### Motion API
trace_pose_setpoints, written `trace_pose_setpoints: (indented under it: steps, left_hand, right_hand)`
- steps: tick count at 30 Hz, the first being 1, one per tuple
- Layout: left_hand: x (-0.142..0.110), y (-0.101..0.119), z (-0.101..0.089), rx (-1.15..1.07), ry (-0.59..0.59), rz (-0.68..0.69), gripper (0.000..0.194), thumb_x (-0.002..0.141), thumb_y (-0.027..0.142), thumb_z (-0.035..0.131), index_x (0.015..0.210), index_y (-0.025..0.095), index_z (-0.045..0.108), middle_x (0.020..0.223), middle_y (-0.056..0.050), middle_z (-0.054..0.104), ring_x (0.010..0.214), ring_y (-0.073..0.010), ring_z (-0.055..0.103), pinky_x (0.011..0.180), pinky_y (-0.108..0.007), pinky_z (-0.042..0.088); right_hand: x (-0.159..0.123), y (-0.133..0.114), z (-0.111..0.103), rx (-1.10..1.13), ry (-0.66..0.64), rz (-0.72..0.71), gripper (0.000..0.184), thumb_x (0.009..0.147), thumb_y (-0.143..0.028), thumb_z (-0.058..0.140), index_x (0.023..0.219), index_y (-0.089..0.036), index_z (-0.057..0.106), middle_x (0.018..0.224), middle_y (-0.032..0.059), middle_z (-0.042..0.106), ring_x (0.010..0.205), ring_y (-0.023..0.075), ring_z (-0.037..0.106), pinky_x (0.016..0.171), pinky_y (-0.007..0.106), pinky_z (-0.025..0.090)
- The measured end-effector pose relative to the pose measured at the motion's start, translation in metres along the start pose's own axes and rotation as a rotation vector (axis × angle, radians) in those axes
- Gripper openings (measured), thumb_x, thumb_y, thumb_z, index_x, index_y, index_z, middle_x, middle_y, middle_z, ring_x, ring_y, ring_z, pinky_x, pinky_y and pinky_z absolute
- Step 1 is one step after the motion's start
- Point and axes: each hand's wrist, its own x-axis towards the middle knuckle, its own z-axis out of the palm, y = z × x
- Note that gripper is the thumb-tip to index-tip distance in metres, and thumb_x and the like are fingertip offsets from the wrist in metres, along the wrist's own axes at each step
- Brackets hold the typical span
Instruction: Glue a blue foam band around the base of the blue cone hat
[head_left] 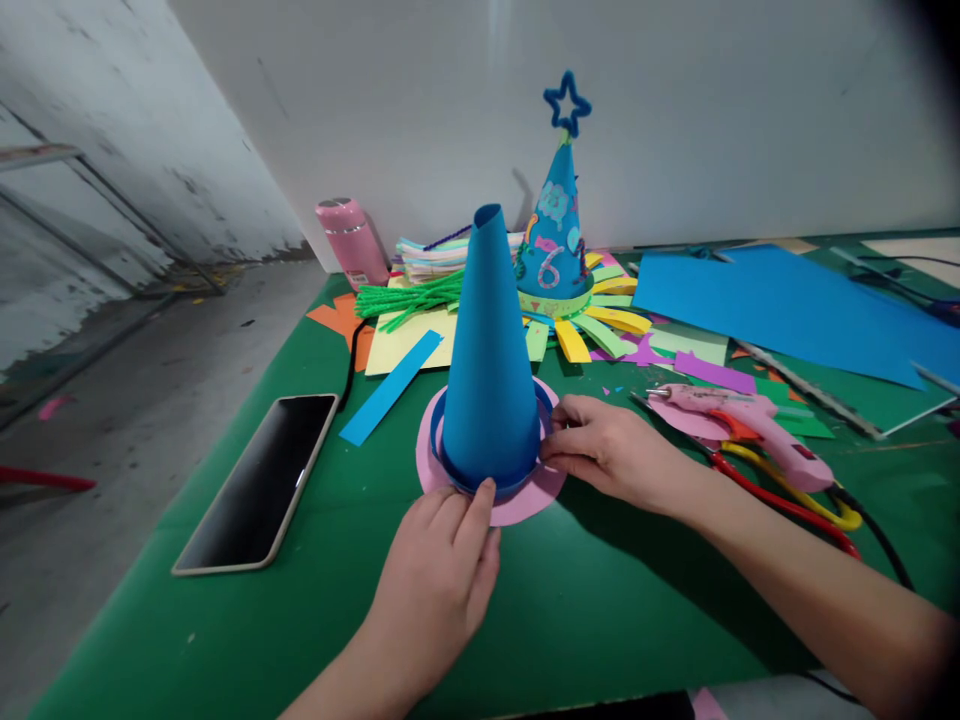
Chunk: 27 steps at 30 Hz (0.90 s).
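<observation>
A tall blue paper cone point(491, 350) stands upright, with a small opening at its tip. Its base rests inside a pink paper ring point(517, 508) lying flat on the table. Around the cone's foot runs a blue paper strip point(436, 440), bent into a loop. My right hand point(611, 450) pinches this strip at the right side, thumb and fingers together. At the front, my left hand point(442, 560) is closed on the strip with its fingertips against the cone's base; part of its grip is hidden.
A decorated blue party hat point(551, 235) with a star stands behind. Right lie a pink glue gun point(750, 420), scissors point(787, 500) and a blue sheet point(765, 305). Left are a phone point(259, 485), a blue strip piece point(394, 385), green pipe cleaners point(409, 298) and a pink bottle point(354, 243).
</observation>
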Motion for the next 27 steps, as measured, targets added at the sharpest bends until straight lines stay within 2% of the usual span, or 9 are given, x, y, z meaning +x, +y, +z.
trace_pose_setpoints:
  steps: [5,10,27]
  left_hand:
    - [0.0,-0.004,-0.004,-0.091,-0.016,-0.026,0.033,0.081,0.014,0.044,0.113,0.007,0.048,0.084,-0.011,0.057,0.078,-0.0221,0.053,0.066,-0.037,0.049]
    - [0.001,-0.004,-0.006,-0.15,-0.015,-0.058,0.031,0.081,0.013,0.045,0.111,0.008,0.05,0.084,-0.011,0.057,0.079,-0.0211,0.052,0.068,-0.036,0.048]
    - [-0.002,-0.004,-0.007,-0.168,-0.029,-0.064,0.031,0.08,0.013,0.044,0.11,0.009,0.051,0.086,-0.012,0.056,0.082,-0.021,0.052,0.071,-0.035,0.049]
  right_hand:
    - [0.001,-0.006,-0.004,0.046,-0.052,-0.022,0.017,0.084,-0.02,0.048,0.086,-0.021,0.065,0.093,0.0039,0.059,0.085,0.0148,0.053,0.071,0.025,0.041]
    - [0.003,-0.011,-0.008,0.039,-0.145,-0.019,0.017,0.085,-0.02,0.046,0.086,-0.019,0.062,0.083,0.0024,0.063,0.077,0.0142,0.055,0.068,0.025,0.04]
    - [0.002,-0.011,-0.009,0.142,-0.2,0.023,0.015,0.086,-0.019,0.045,0.082,-0.018,0.059,0.082,0.0016,0.062,0.075,0.0133,0.054,0.064,0.024,0.041]
